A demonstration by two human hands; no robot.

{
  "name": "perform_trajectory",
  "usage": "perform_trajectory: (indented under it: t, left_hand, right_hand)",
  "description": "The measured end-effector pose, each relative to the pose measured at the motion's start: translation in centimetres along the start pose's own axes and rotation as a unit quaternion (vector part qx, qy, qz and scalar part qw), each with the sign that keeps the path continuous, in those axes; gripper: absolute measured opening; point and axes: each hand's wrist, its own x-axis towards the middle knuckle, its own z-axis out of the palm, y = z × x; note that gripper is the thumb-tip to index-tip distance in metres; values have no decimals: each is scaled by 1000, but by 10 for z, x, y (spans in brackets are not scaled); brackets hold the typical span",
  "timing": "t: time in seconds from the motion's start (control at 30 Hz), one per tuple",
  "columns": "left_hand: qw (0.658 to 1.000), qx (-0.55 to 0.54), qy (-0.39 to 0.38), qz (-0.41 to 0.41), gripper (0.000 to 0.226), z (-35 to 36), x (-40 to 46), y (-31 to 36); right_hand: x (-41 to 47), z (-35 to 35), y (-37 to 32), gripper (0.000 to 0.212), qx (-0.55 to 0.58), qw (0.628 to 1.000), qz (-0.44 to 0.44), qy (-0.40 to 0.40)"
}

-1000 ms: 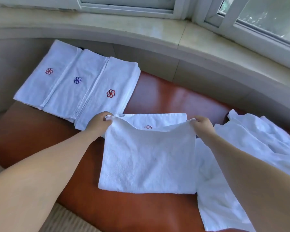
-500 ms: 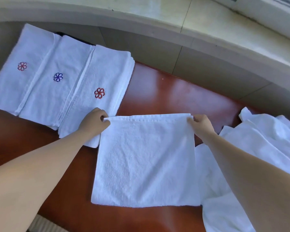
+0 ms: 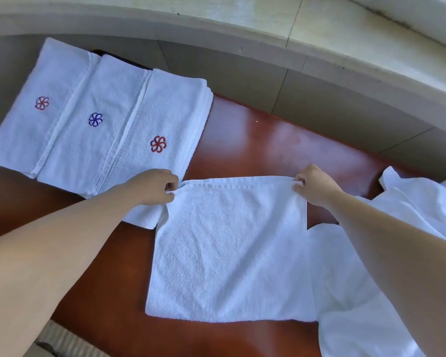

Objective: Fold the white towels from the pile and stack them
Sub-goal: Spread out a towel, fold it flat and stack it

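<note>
Now pinching far corners of folded towel (image 3: 229, 251) on bench (image 3: 268, 145), left hand (image 3: 153, 186) and right hand (image 3: 314, 185) curled; stack (image 3: 93, 124) left, pile (image 3: 410, 228) right.

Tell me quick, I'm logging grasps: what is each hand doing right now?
Left hand: pinches the far left corner of the half-folded towel.
Right hand: pinches the same towel's far right corner.

I have folded the near half of the towel (image 3: 227, 248) over. The flower on it is covered now. My left hand (image 3: 152, 186) and right hand (image 3: 313, 185) have set the top edge down flat.
</note>
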Motion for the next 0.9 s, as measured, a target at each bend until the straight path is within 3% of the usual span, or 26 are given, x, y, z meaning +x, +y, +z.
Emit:
perform_trajectory:
  t: [0.17, 0.43, 0.6, 0.73, 0.9]
  left_hand:
    - [999, 16, -33, -7, 4, -3, 4, 7]
    - [998, -21, -3, -66, 4, -19, -38, 17]
    - [998, 9, 27, -48, 3, -38, -94, 20]
    - [997, 32, 50, -51, 7, -63, -144, 37]
    - [986, 16, 160, -49, 9, -113, -205, 70]
  right_hand:
    - [2, -9, -6, 20, -51, 998, -6, -32]
    - [-50, -40, -16, 26, -54, 998, 12, -30]
    - [-113, -62, -22, 22, -57, 998, 3, -23]
    - [-164, -83, -33, 24, -48, 999, -6, 23]
    - [-221, -134, -49, 15, 8, 989, -24, 146]
